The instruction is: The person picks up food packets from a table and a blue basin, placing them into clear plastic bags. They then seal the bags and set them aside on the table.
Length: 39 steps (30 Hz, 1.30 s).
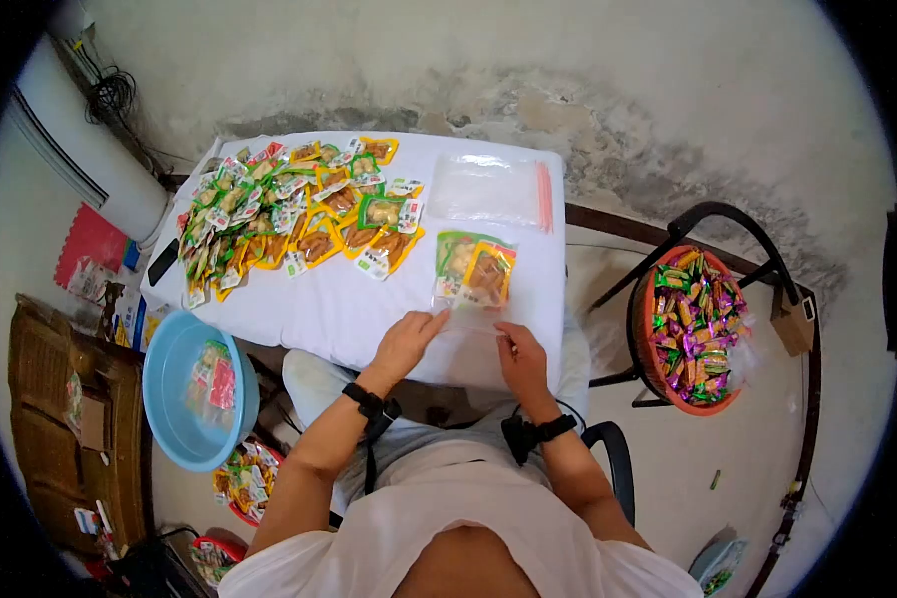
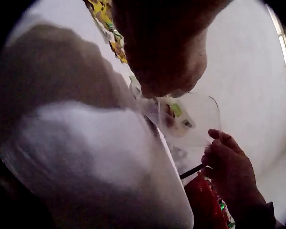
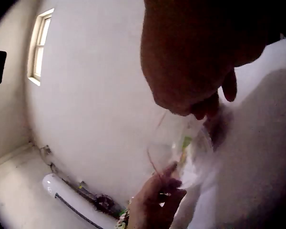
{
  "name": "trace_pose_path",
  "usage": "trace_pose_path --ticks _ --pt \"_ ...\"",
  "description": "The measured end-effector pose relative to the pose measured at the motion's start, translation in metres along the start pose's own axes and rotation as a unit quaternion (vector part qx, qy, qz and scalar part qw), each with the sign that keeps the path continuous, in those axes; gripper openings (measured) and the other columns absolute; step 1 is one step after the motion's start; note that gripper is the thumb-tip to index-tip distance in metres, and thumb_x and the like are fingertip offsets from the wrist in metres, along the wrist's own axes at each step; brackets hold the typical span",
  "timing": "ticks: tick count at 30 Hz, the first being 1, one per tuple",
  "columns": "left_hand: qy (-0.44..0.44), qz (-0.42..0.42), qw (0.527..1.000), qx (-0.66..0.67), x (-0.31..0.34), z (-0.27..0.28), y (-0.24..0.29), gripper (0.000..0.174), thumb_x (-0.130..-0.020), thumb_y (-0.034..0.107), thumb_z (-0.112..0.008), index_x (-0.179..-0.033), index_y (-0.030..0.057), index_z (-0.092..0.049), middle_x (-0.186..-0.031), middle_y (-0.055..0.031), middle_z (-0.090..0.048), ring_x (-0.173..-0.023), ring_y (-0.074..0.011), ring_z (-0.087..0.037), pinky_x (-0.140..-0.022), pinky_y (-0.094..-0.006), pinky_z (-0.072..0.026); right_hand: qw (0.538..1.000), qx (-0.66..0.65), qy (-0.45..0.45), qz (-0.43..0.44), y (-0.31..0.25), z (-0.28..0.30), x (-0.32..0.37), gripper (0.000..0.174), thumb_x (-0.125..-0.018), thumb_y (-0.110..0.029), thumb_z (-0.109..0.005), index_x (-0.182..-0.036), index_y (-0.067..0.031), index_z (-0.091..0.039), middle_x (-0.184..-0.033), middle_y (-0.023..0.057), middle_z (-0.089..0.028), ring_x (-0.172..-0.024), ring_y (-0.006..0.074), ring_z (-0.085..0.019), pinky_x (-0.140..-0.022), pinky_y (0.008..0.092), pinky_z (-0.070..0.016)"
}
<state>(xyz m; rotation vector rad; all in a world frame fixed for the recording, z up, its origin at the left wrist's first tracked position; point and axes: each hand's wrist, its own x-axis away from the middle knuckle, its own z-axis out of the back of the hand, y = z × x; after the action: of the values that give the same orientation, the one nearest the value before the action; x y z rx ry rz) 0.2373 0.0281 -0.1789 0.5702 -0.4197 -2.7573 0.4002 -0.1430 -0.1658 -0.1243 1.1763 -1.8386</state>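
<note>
Pinching the near edge of that clear bag [image 1: 474,318] with both hands, you've got a grip on either side: left hand [image 1: 409,341] at one corner, right hand [image 1: 524,359] at the other, fingers curled in on the film. The bag lies at the front of the white table [image 1: 542,261], straight ahead of you, with a green-edged packet [image 1: 453,257] and a yellow-edged packet [image 1: 489,273] in its far part, the yellow one partly over the green. Whether the mouth is parted between your fingers, I can't tell.

Here's the risk — that film looks thin and slick, so a hard pull from one side could slip it out of the other hand's pinch, or crease the edge crooked. Tip the near end down and the packets might slide back toward your fingers; they'd likely get in the way there, and the table's front edge is close by. Reach too far forward and you could nudge the stack of clear bags [image 1: 483,189] just beyond, pink edges fanned to the right. Over to the left, the heap of packets [image 1: 254,214] spreads wide — a stray forearm might drag a few loose.
</note>
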Motion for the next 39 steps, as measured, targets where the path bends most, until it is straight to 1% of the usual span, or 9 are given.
trace_pose_path --ticks 2,7,13,18,21,29,33,35,39 --pt "-0.026 -0.002 1.000 0.002 -0.009 0.010 -0.003 0.047 -0.073 0.000 -0.059 -0.119 0.0070 -0.055 -0.105 -0.0132 -0.060 -0.095 -0.0314 -0.056 -0.077 -0.0366 -0.0486 0.997 -0.072 -0.005 -0.013 0.001 0.004 -0.011 0.017 -0.086 -0.007 -0.060 -0.102 -0.0034 -0.064 -0.087 0.0121 -0.062 -0.075 0.0239 -0.061 -0.067 0.0316 -0.0486" --pt "0.146 0.047 0.983 0.097 -0.054 0.063 0.002 0.017 -0.079 0.002 -0.059 -0.095 0.0040 -0.066 -0.081 -0.0124 -0.061 -0.077 -0.0301 -0.059 -0.067 -0.0378 -0.0482 0.987 -0.127 -0.028 -0.089 -0.015 0.043 -0.082 0.016 -0.086 -0.012 -0.063 -0.096 -0.0014 -0.068 -0.068 0.0021 -0.058 -0.060 0.0091 -0.051 -0.056 0.0233 -0.0417" --pt "0.211 0.067 0.960 0.173 -0.102 0.126 0.028 0.011 -0.082 0.003 -0.061 -0.092 0.0026 -0.067 -0.077 -0.0105 -0.062 -0.070 -0.0228 -0.059 -0.063 -0.0321 -0.0468 0.967 -0.221 -0.063 -0.109 -0.050 0.092 -0.154 0.020 -0.086 -0.013 -0.061 -0.100 -0.0008 -0.068 -0.070 -0.0006 -0.061 -0.060 0.0074 -0.052 -0.054 0.0216 -0.0417" --pt "0.225 0.082 0.954 0.180 -0.086 0.108 0.026 0.011 -0.083 0.008 -0.063 -0.090 0.0008 -0.067 -0.077 -0.0109 -0.064 -0.068 -0.0214 -0.061 -0.062 -0.0296 -0.0474 0.949 -0.232 -0.145 -0.159 -0.044 0.097 -0.135 0.023 -0.084 -0.014 -0.064 -0.103 -0.0014 -0.067 -0.076 -0.0013 -0.062 -0.065 0.0065 -0.053 -0.058 0.0208 -0.0437" --pt "0.163 0.199 0.914 0.314 -0.066 0.078 0.017 0.011 -0.084 0.009 -0.063 -0.090 0.0006 -0.067 -0.077 -0.0080 -0.064 -0.068 -0.0165 -0.060 -0.063 -0.0272 -0.0467 0.942 -0.230 -0.183 -0.161 -0.028 0.092 -0.114 0.026 -0.082 -0.011 -0.065 -0.106 -0.0007 -0.066 -0.079 -0.0028 -0.061 -0.068 0.0050 -0.052 -0.062 0.0207 -0.0434" --pt "0.223 0.136 0.910 0.321 -0.060 0.087 0.035 0.011 -0.085 0.010 -0.063 -0.086 -0.0005 -0.065 -0.075 -0.0037 -0.060 -0.067 -0.0117 -0.054 -0.062 -0.0238 -0.0435 0.993 -0.073 -0.089 0.013 -0.019 0.095 -0.102 0.013 -0.082 -0.012 -0.065 -0.086 0.0003 -0.065 -0.071 0.0046 -0.057 -0.063 0.0108 -0.050 -0.059 0.0255 -0.0411" --pt "0.216 0.149 0.895 0.362 -0.051 0.082 0.036 0.012 -0.089 0.012 -0.058 -0.085 0.0032 -0.063 -0.085 -0.0009 -0.061 -0.064 -0.0075 -0.049 -0.054 -0.0200 -0.0415 0.990 -0.079 -0.117 -0.001 -0.044 0.109 -0.098 0.013 -0.083 -0.013 -0.065 -0.083 0.0005 -0.064 -0.071 0.0058 -0.055 -0.063 0.0133 -0.049 -0.059 0.0264 -0.0400" --pt "0.173 0.281 0.822 0.464 -0.050 0.082 0.041 0.015 -0.093 0.017 -0.054 -0.088 0.0053 -0.061 -0.089 -0.0013 -0.062 -0.067 -0.0079 -0.055 -0.052 -0.0200 -0.0417 0.990 -0.078 -0.120 0.013 -0.045 0.106 -0.096 0.015 -0.083 -0.014 -0.064 -0.083 0.0006 -0.063 -0.070 0.0061 -0.054 -0.064 0.0136 -0.049 -0.059 0.0270 -0.0396" --pt "0.212 0.275 0.760 0.550 -0.056 0.088 0.056 0.016 -0.095 0.018 -0.050 -0.091 0.0065 -0.060 -0.082 -0.0011 -0.065 -0.071 -0.0086 -0.063 -0.051 -0.0194 -0.0425 0.989 -0.094 -0.110 0.026 -0.048 0.103 -0.097 0.016 -0.084 -0.014 -0.064 -0.082 0.0012 -0.063 -0.070 0.0064 -0.054 -0.063 0.0142 -0.049 -0.059 0.0275 -0.0395"
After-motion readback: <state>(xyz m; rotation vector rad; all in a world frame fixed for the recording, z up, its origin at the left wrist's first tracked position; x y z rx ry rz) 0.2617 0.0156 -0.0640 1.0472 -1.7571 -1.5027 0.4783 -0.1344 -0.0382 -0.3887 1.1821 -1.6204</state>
